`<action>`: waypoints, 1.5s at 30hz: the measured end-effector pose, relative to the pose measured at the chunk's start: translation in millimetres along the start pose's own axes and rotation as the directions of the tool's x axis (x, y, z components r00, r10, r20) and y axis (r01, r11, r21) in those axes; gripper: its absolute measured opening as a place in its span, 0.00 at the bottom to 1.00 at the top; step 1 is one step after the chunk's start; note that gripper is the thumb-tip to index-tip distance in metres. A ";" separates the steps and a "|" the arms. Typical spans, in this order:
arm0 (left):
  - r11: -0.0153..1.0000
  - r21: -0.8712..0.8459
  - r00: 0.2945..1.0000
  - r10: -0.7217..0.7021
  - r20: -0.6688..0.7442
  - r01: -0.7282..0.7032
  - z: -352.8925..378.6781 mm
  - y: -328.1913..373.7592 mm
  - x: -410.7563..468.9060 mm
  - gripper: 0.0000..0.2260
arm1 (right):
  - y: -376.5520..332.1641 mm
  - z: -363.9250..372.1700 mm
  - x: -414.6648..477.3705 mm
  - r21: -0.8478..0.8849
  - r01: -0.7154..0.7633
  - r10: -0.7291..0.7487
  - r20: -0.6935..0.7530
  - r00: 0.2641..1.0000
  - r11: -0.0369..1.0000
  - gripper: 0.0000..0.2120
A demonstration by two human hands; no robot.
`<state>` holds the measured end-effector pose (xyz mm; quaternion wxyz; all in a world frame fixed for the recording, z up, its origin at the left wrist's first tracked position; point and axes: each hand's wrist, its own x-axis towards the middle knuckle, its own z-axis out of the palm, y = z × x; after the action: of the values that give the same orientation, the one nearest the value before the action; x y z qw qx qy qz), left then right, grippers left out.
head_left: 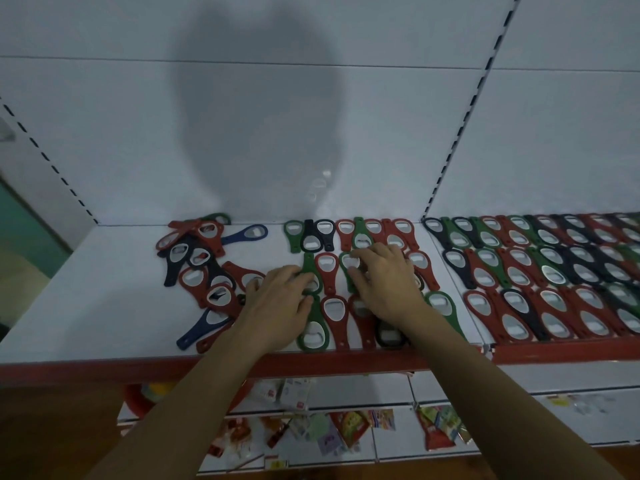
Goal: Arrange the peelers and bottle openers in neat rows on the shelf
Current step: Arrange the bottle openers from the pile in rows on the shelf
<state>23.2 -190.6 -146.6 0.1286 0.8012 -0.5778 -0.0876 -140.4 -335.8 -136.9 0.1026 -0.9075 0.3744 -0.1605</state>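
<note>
Many flat bottle openers in red, green, black and blue lie on a white shelf (104, 327). A loose heap of openers (204, 265) sits at the left. In the middle, rows of openers (349, 233) are laid side by side. My left hand (280, 303) rests with spread fingers on a green opener (308, 268) in the middle row. My right hand (384, 278) lies flat beside it, fingertips touching another green opener (348, 263). Both palms cover several openers beneath them.
The shelf section to the right holds packed rows of openers (540, 275). A red front lip (311, 363) edges the shelf. Below it, a lower shelf (391, 441) carries small packets. A white back panel (242, 133) rises behind.
</note>
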 end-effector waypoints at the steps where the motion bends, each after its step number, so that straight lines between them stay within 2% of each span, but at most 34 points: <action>1: 1.000 0.005 1.000 0.007 -0.008 -0.007 -1.3 -0.9 2.0 0.20 | -3.4 -2.5 7.3 0.009 0.012 -0.012 0.035 0.999 1.000 0.20; 3: 0.999 0.029 1.000 0.023 -0.016 -0.023 -4.3 -3.8 6.0 0.19 | -12.4 -5.5 23.3 0.000 0.027 -0.027 0.135 0.990 1.000 0.24; 6: 0.997 0.066 0.999 0.031 -0.028 -0.029 -7.2 -10.1 9.6 0.17 | -27.2 -5.7 44.2 -0.104 0.047 -0.018 0.264 0.964 0.993 0.29; 10: 0.997 0.053 0.997 0.063 -0.045 -0.061 -7.5 -15.4 10.1 0.16 | -33.5 -3.9 60.8 -0.167 0.030 0.021 0.295 0.955 0.985 0.30; 17: 0.994 0.015 0.994 0.104 -0.037 -0.104 -8.3 -25.3 7.2 0.16 | -34.7 -2.9 68.1 0.074 -0.154 0.120 0.341 0.932 0.985 0.27; 21: 0.992 0.013 0.991 0.129 -0.020 -0.129 -10.6 -27.2 10.0 0.15 | -31.5 -9.2 66.9 0.358 -0.214 0.092 0.330 0.940 0.909 0.10; 23: 0.989 0.028 0.989 0.145 -0.003 -0.145 -14.6 -28.5 15.1 0.14 | -26.5 -18.2 67.5 0.593 -0.299 0.104 0.340 0.935 0.747 0.05; 26: 0.988 0.032 0.988 0.150 -0.022 -0.150 -22.8 -29.3 32.9 0.12 | -11.8 -36.5 72.8 0.848 -0.385 0.192 0.336 0.922 0.365 0.03; 28: 0.985 -0.023 0.981 0.170 -0.091 -0.173 -28.3 -24.1 55.2 0.12 | -0.9 -43.9 75.1 0.914 -0.386 0.283 0.340 0.897 0.124 0.02; 30: 0.977 -0.055 0.974 0.200 -0.105 -0.207 -30.3 -15.3 81.9 0.14 | 6.0 -42.5 73.2 0.919 -0.395 0.374 0.370 0.850 -0.012 0.03; 32: 0.975 -0.025 0.975 0.221 -0.019 -0.221 -27.9 -8.5 102.7 0.16 | 9.5 -36.0 67.0 0.901 -0.426 0.430 0.419 0.800 -0.085 0.06; 34: 0.973 0.068 0.974 0.216 0.073 -0.221 -21.2 -12.2 113.3 0.18 | 12.8 -29.7 60.5 0.889 -0.441 0.428 0.447 0.786 -0.118 0.10; 37: 0.971 0.128 0.979 0.203 0.004 -0.201 -15.7 -25.5 118.1 0.16 | 20.3 -28.2 57.1 0.891 -0.443 0.408 0.442 0.799 -0.097 0.07; 40: 0.975 0.121 0.982 0.188 0.004 -0.187 -22.6 -24.8 127.6 0.19 | 25.8 -28.7 61.3 0.898 -0.440 0.385 0.417 0.824 -0.031 0.07; 45: 0.943 0.227 0.961 0.200 0.193 -0.242 -46.3 -9.5 146.1 0.18 | 26.6 -31.4 72.2 0.899 -0.423 0.311 0.373 0.874 0.111 0.05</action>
<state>91.5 -321.4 -104.3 -0.0128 0.7305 -0.6795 -0.0664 -120.9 -407.9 -100.4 0.6950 -0.5264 0.3985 -0.2849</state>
